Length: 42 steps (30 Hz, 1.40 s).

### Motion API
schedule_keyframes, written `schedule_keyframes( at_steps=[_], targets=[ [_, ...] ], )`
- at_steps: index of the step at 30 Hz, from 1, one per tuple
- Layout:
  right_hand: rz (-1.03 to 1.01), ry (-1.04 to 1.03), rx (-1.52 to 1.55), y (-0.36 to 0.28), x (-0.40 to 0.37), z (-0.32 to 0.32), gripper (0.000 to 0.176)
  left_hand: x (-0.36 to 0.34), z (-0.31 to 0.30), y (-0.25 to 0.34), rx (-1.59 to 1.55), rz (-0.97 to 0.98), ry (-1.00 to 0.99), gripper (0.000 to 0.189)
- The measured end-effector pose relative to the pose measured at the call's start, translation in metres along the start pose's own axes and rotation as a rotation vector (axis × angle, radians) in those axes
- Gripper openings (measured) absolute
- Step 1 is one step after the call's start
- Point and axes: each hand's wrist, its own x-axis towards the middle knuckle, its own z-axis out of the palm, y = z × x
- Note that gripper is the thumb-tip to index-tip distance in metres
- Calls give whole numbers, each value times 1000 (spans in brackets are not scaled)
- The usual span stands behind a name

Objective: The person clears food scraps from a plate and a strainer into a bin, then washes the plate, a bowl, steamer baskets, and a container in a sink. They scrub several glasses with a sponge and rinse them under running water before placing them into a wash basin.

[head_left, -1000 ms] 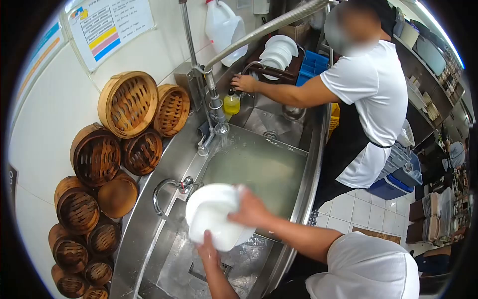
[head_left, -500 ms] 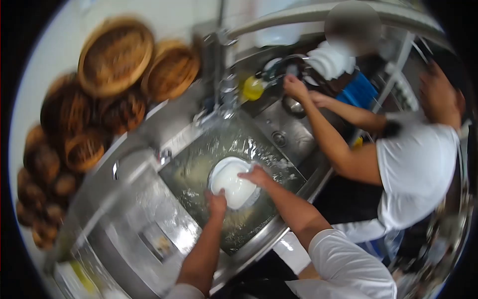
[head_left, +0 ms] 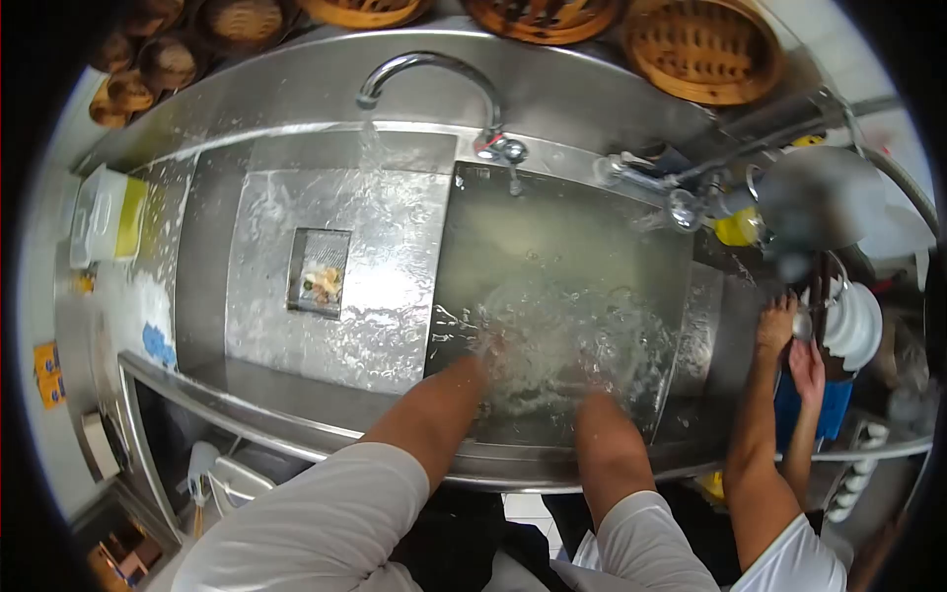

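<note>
Both of my forearms reach down into the water-filled sink basin. My left hand is under splashing, cloudy water at the left of this basin, its fingers blurred. To its right, my right hand is also submerged, and its fingers cannot be made out. Foam and ripples cover the water between and around them. Whatever either hand holds is hidden, and no white dish shows in the basin.
A running faucet stands over the left basin, whose drain holds food scraps. Bamboo steamers line the back wall. At the right, a co-worker's hands are near stacked white dishes. A plastic container sits far left.
The view has swung left and levelled. My hands, which were holding a white dish at the water's surface, have gone under the water, and the dish is out of sight. The water is splashing more.
</note>
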Motion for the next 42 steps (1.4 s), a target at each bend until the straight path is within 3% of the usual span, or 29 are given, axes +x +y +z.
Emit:
schedule_keyframes(
  at_steps=[7,12,16,18,19,21,22,23,25,26,27,28,30,31,32,33,34,36,37,38,39,40,41,42],
  targets=[
    [-3,23,288,16,27,5,58,-11,4,-10,285,233,-223,62],
    [-53,-31,311,-8,-9,39,50,-25,-23,16,311,405,-261,60],
    [-180,-179,102,-70,-90,113,45,-7,-35,35,284,650,-208,39],
    [-274,-299,-106,-114,-149,146,43,-60,-96,51,-30,404,-16,28],
    [-333,-354,-231,-135,-181,160,42,-61,-110,46,-38,411,-3,28],
    [-449,-416,-477,-168,-247,183,36,-50,-131,35,-52,781,83,26],
    [-819,-549,-718,-173,-272,191,35,-44,-141,28,-57,966,120,25],
    [-1184,-672,-955,-178,-300,198,35,-56,-173,19,-63,1034,-21,28],
    [-1193,-649,-940,-191,-369,231,35,-101,-270,-20,-236,1090,-405,33],
    [-1363,-589,-1034,-193,-391,248,36,-124,-318,-54,-440,1027,-602,37],
    [-1535,-529,-1124,-193,-406,265,37,-134,-371,-108,-812,844,-834,39],
    [-1535,-522,-1121,-184,-407,281,37,-145,-424,-162,-1186,616,-1028,41],
    [-1422,-661,-1460,-148,-378,316,41,-102,-460,-284,-954,587,-245,37],
    [-1412,-661,-1456,-124,-358,337,41,-75,-472,-344,-604,447,109,37],
    [-1198,-765,-1352,-98,-332,362,46,-13,-443,-443,-35,375,458,46],
    [-993,-853,-1240,-71,-303,386,52,-51,-455,-455,-20,-90,543,64],
    [-982,-844,-1243,-37,-277,404,52,-59,-448,-478,-82,-152,510,75],
    [-1096,91,-1253,36,-233,439,65,-58,-416,-499,-154,-208,460,85],
    [-702,100,-1157,71,-227,457,81,-49,-388,-496,-59,-175,509,94],
    [-813,355,-1482,130,-213,477,86,-41,-362,-490,41,-137,555,103],
    [-1089,136,-1385,136,-249,482,84,-34,-337,-479,65,-163,555,114],
    [-997,-223,-1154,127,-277,493,81,-38,-328,-459,94,-134,505,112],
    [-1060,-479,-1232,119,-290,502,75,-38,-313,-440,101,-48,470,104],
    [-1165,-438,-1222,139,-282,503,70,-10,-274,-449,-17,398,387,87]
  ],
)
